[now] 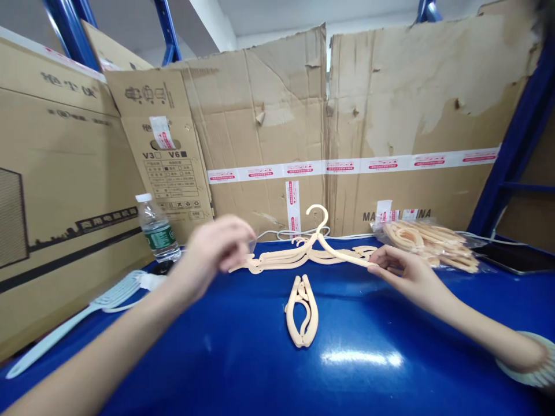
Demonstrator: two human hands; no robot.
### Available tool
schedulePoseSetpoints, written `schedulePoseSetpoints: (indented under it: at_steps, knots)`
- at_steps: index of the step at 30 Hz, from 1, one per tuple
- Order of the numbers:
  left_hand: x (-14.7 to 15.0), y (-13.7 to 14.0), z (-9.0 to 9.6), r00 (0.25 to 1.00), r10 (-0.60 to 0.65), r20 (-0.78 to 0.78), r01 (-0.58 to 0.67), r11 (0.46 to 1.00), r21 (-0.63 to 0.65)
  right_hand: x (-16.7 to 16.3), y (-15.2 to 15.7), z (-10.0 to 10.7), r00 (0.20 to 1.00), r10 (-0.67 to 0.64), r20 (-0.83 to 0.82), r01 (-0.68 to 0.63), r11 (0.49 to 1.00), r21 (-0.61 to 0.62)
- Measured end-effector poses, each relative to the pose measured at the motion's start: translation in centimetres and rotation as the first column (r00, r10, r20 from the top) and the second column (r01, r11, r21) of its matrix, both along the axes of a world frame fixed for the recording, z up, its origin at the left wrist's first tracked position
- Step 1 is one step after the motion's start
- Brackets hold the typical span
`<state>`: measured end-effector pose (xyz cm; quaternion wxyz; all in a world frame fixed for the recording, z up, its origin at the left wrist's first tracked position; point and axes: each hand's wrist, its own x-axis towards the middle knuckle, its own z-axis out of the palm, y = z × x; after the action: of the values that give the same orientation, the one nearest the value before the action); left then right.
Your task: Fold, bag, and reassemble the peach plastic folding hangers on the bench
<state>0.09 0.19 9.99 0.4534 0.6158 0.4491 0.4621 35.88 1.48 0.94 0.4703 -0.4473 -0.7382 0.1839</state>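
An unfolded peach plastic clothes hanger [342, 253] is held up over the blue table, its hook pointing upward. My right hand [401, 271] pinches the tip of its right arm between thumb and fingers. By the left end of the hangers is my left hand [219, 245], smeared by motion with its fingers curled; whether it grips anything cannot be made out. Several more unfolded hangers [277, 263] lie behind, overlapping the held one. A folded hanger [302, 315] rests on the table in front, between my two forearms.
A clear bag of folded hangers [427, 242] lies at right, beside a dark flat device [507, 257]. On the left are a water bottle [158, 234] and a pale blue hairbrush [82, 312]. Cardboard panels [264, 127] wall the back; a white cable runs along their foot.
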Motion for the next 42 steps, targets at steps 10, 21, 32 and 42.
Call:
schedulePoseSetpoints:
  at_steps: [10, 21, 32, 42]
  knots:
    - [1.8, 1.7, -5.6, 0.948, 0.078, 0.307, 0.03, 0.943, -0.331, -0.1, -0.2, 0.1, 0.998, -0.051, 0.033, 0.049, 0.997, 0.067]
    - [1.3, 2.2, -4.9, 0.951, 0.06, 0.304, 0.039, 0.95, -0.31, -0.2, -0.5, 0.3, 0.983, -0.08, 0.166, 0.06, 0.991, 0.118]
    - [0.7, 2.7, -6.1, 0.99, -0.048, 0.131, 0.079, 0.968, -0.238, 0.0, -0.3, -0.1, 0.986, -0.054, 0.16, 0.047, 0.998, 0.047]
    - [0.3, 2.6, -6.4, 0.993, -0.119, -0.025, 0.113, 0.981, -0.159, 0.1, -0.1, -0.3, 0.981, -0.047, 0.188, 0.047, 0.999, 0.002]
